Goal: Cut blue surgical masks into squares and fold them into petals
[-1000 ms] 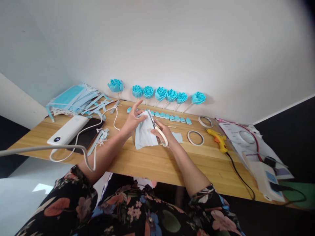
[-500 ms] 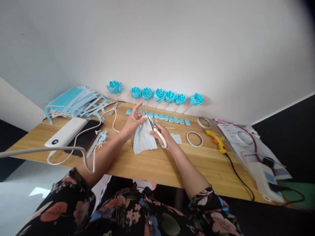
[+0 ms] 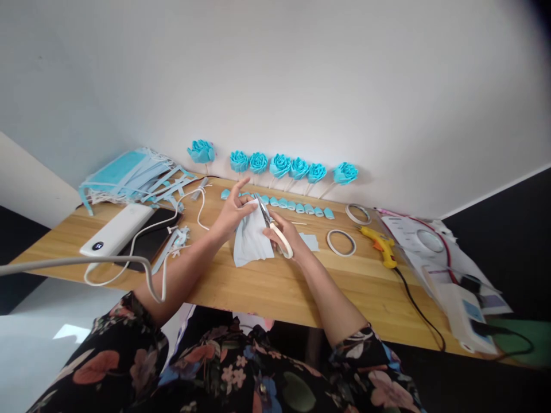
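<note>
My left hand (image 3: pixel 232 212) pinches the top of a pale blue-white piece of mask fabric (image 3: pixel 252 244), its index finger stretched upward. In my right hand (image 3: pixel 287 229) is a pair of scissors (image 3: pixel 282 238) with cream handles, the blades lying at the fabric's upper right edge. The fabric hangs down over the wooden table (image 3: pixel 258 292). Behind my hands runs a row of small folded blue petals (image 3: pixel 300 207), partly hidden by the left hand. A flat pale blue fabric piece (image 3: pixel 310 242) lies just right of my right hand.
Several blue fabric roses (image 3: pixel 280 165) on sticks lean against the wall. At left are a pile of masks (image 3: pixel 116 172), a white power bank (image 3: pixel 116 229), a dark phone (image 3: pixel 150 235) and a looping white cable (image 3: pixel 148 269). Tape rolls (image 3: pixel 341 243) and a yellow glue gun (image 3: pixel 381 244) lie right.
The scissor blades have shifted slightly along the fabric's upper edge. Both hands keep nearly the same position, and the whole view has moved a little.
</note>
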Tool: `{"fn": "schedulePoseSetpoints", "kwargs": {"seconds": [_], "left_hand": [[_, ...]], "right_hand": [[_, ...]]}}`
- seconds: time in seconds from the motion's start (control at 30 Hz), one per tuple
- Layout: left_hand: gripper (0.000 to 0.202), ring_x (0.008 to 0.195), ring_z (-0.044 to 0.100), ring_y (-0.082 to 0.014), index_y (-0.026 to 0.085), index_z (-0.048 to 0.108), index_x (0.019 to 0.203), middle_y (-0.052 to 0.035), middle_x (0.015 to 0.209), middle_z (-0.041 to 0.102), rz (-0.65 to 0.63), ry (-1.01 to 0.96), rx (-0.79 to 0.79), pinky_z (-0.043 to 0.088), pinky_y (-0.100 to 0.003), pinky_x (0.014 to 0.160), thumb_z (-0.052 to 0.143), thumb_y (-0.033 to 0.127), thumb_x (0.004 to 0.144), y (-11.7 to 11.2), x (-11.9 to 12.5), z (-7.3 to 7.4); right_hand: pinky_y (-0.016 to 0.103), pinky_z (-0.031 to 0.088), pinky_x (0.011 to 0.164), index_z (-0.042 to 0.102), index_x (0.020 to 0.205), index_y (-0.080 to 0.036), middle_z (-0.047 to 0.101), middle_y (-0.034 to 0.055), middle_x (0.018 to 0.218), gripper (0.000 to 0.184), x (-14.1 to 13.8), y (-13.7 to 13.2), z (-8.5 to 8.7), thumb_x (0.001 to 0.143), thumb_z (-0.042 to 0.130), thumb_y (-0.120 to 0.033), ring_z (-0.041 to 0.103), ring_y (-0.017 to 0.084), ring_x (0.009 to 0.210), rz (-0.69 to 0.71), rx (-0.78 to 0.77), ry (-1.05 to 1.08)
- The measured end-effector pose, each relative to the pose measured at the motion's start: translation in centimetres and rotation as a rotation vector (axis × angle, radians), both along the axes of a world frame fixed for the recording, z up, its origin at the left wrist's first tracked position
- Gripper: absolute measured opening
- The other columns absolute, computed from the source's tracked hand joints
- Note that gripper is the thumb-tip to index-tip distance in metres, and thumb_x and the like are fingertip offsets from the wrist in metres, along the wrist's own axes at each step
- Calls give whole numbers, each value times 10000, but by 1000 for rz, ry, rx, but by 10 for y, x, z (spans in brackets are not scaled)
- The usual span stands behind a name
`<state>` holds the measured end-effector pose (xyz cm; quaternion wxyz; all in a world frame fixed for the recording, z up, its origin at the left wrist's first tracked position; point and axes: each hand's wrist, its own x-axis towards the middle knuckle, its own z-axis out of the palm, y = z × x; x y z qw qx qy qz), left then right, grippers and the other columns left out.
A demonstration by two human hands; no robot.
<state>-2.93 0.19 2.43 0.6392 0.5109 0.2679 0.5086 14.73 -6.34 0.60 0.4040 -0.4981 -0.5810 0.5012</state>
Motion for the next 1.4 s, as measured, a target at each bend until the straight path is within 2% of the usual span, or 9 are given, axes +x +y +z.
{"fn": "schedulePoseSetpoints", "kwargs": {"seconds": [0.27,0.5,0.67,0.8,1.0,1.1,1.23,1.3,1.4], "left_hand": [[921,608,549,-98,195,332,1521,49,731,602,-7,-9,17,406,-225,597,789,230,722,3,0,-2],[882,603,547,-100,217,347,1517,49,727,599,29,6,48,411,-224,586,761,190,739,2,0,-1],[872,570,513,-99,236,345,1513,53,719,564,30,50,42,397,-226,549,746,193,740,1,-1,0],[820,645,553,-119,230,393,1498,18,790,601,-59,116,40,434,-248,608,760,269,766,2,-1,-4],[952,1233,572,-266,278,244,1581,-129,1286,641,-277,187,165,437,-405,1000,786,380,804,-2,7,-16],[945,1153,621,-272,261,284,1568,-129,1214,679,-439,248,182,451,-417,975,806,382,789,-5,13,-22],[465,838,642,-184,167,667,1176,-67,908,710,-503,352,194,473,-321,795,768,436,810,-7,15,-22],[323,748,610,-158,147,705,901,-49,814,691,-484,382,193,456,-299,734,756,451,804,-9,14,-19],[284,692,583,-145,150,693,763,-30,741,668,-418,387,187,440,-288,704,773,423,759,-9,15,-11]], "right_hand": [[210,371,409,495,1464,-192,522,-81,562,869,-4,-2,8,714,809,-500,437,91,429,-21,-51,57],[189,355,366,518,1441,-213,561,-80,552,815,-4,2,-1,724,805,-471,446,83,394,-9,-45,93],[182,335,347,620,1273,-148,590,-56,556,722,-2,2,2,707,802,-559,427,65,375,-91,-69,203],[188,296,334,616,1206,-147,533,-73,540,752,8,0,12,707,748,-694,379,62,371,-95,-22,391],[203,286,353,620,1169,-166,458,-89,517,690,17,-1,15,767,691,-721,354,70,372,30,88,493],[209,286,366,631,1134,-171,452,-88,520,676,17,-1,14,763,686,-733,323,67,380,73,139,513],[223,282,371,648,1114,-174,438,-86,517,746,18,-2,15,701,684,-795,293,72,384,81,159,468],[230,296,387,655,1120,-175,423,-85,511,767,19,-3,16,694,671,-811,305,78,390,84,140,428],[234,286,393,644,1159,-178,428,-82,517,812,20,-4,18,675,665,-830,308,83,397,80,112,373]]}}
